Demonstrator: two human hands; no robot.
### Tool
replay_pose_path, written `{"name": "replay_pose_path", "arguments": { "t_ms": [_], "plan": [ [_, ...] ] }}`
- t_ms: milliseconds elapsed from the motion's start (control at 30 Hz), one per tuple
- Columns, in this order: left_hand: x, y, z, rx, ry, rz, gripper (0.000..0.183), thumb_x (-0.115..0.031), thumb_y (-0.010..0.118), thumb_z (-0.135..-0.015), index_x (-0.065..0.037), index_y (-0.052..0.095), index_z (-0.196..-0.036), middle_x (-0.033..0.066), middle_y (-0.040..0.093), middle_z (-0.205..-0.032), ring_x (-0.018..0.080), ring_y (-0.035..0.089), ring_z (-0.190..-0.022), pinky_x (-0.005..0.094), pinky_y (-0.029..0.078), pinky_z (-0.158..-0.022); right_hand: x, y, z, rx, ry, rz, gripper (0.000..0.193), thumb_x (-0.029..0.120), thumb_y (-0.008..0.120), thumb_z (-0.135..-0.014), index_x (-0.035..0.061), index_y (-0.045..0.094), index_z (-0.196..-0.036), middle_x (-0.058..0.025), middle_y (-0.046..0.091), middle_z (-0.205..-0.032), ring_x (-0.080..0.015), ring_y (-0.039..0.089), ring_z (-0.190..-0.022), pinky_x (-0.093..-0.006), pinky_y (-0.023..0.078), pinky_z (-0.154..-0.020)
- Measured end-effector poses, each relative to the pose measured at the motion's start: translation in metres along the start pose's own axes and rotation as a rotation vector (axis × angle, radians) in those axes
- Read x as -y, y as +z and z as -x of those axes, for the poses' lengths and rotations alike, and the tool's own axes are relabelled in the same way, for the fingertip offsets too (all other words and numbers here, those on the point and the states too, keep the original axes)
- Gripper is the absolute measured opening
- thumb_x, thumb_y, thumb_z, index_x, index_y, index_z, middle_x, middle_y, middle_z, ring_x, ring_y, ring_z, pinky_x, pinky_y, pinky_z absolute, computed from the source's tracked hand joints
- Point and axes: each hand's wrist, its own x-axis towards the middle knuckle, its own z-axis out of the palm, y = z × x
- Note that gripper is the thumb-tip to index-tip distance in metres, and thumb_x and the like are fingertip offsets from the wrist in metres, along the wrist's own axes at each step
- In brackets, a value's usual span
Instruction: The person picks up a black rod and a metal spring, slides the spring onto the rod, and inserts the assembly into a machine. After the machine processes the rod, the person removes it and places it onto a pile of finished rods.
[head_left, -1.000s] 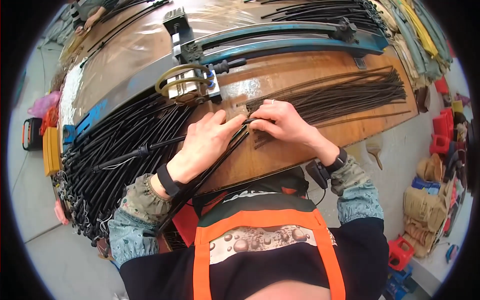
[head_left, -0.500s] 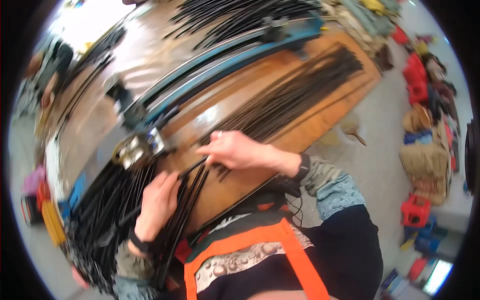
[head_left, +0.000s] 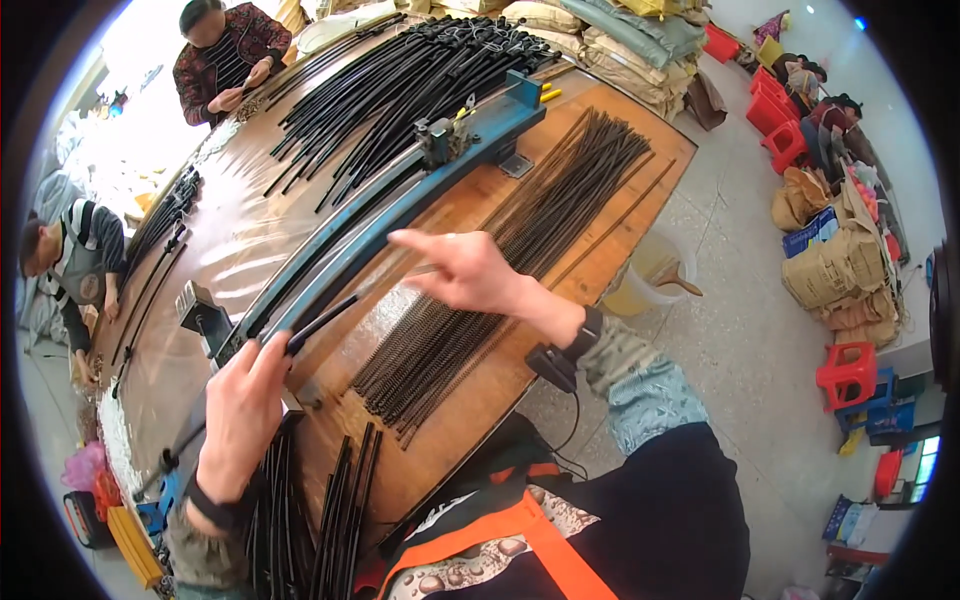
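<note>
My left hand (head_left: 240, 408) is closed around a slim black tube (head_left: 325, 322), which slants up and to the right past its fingers. Its other end runs out behind the hand towards the lower left. To the right of the tube's tip, my right hand (head_left: 468, 272) has thumb and fingers drawn together, index finger pointing left. A faint, blurred thin strip lies between the tip and these fingers; what they hold is unclear. Beneath the right hand is a bundle of long, thin, dark coiled springs (head_left: 570, 190). A long blue metal rail (head_left: 390, 222) stands just beyond both hands.
More black tubes (head_left: 345, 510) lie at the near left edge, and a large pile of black rods (head_left: 370, 100) at the back. Two people work across the table (head_left: 600, 265). A tub (head_left: 628, 295) stands by its right edge; red stools (head_left: 846, 375) are farther right.
The view has shifted, bringing two people into sight. My left hand has moved left with the tube, and my right hand has drawn away from the tube's tip.
</note>
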Motion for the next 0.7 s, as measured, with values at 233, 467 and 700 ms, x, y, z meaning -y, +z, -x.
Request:
{"name": "replay_pose_path", "arguments": {
  "t_ms": [233,467,700],
  "plan": [
    [0.005,0.028,-0.039,-0.003,0.176,-0.121,0.036,-0.004,0.06,-0.087,-0.005,0.058,-0.122,0.0132,0.054,-0.083,0.0331,0.059,-0.076,0.0414,0.05,-0.065,-0.077,-0.036,0.012,-0.282,0.008,0.365,0.06,0.024,0.081,-0.076,0.0096,0.059,-0.131,-0.006,0.065,-0.076,-0.0227,0.066,-0.071,-0.033,0.053,-0.061],
    [0.001,0.041,-0.068,0.041,0.125,-0.04,0.042,-0.003,0.062,-0.083,-0.007,0.058,-0.124,0.0126,0.054,-0.081,0.0313,0.06,-0.075,0.0407,0.05,-0.064,-0.051,-0.019,0.003,-0.243,0.368,0.299,0.059,0.029,0.081,-0.078,0.0125,0.059,-0.13,-0.0043,0.065,-0.076,-0.0203,0.061,-0.076,-0.0315,0.05,-0.07],
    [0.024,0.024,-0.036,-0.051,0.091,-0.114,0.041,-0.003,0.062,-0.085,-0.012,0.061,-0.125,0.0116,0.053,-0.076,0.03,0.059,-0.073,0.0407,0.048,-0.063,-0.006,0.011,-0.003,-0.156,0.002,-0.143,0.035,0.026,0.076,-0.084,0.0111,0.068,-0.114,-0.0023,0.066,-0.075,-0.0196,0.058,-0.076,-0.0322,0.046,-0.079]
  ]
}}
